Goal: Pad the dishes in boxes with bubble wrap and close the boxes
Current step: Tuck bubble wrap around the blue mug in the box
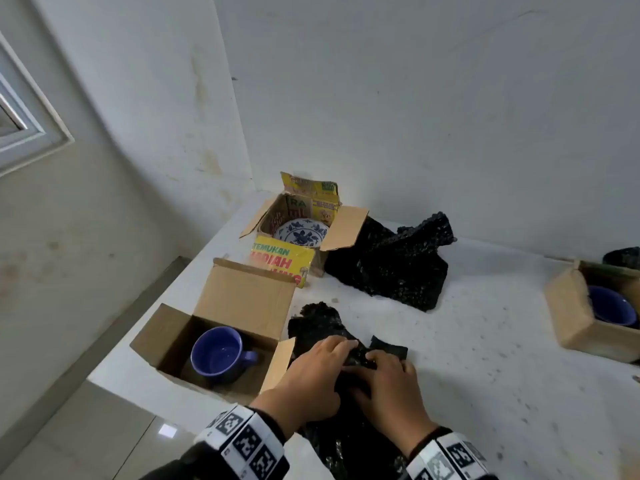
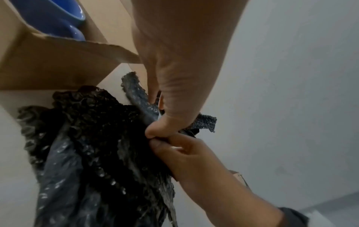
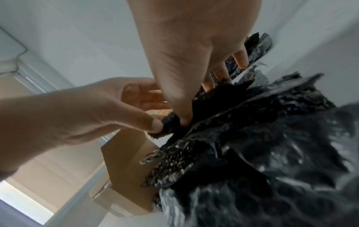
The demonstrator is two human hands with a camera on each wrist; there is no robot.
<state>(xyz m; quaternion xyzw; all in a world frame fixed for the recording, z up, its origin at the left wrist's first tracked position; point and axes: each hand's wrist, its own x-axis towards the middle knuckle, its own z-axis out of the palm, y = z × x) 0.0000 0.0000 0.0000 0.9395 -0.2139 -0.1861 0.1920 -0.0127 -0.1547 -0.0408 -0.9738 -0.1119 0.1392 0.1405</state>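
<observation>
A sheet of black bubble wrap (image 1: pixel 317 325) lies crumpled on the white counter (image 1: pixel 485 341), just right of the near cardboard box (image 1: pixel 242 299). That box is open and has a blue mug (image 1: pixel 221 355) standing in it. My left hand (image 1: pixel 332 351) and right hand (image 1: pixel 381 365) meet on the sheet. In the left wrist view the left hand (image 2: pixel 165 116) pinches a fold of the bubble wrap (image 2: pixel 97 138) between thumb and fingers. In the right wrist view the right hand (image 3: pixel 184 99) pinches the same bubble wrap (image 3: pixel 252 138) beside it.
Farther back stands an open printed box (image 1: pixel 284 263) holding a blue-and-white plate (image 1: pixel 301 232). A bigger heap of black bubble wrap (image 1: pixel 391 261) lies to its right. A third open box (image 1: pixel 571 317) with a blue mug (image 1: pixel 611 306) sits at the right edge. The counter's front-left edge drops to the floor.
</observation>
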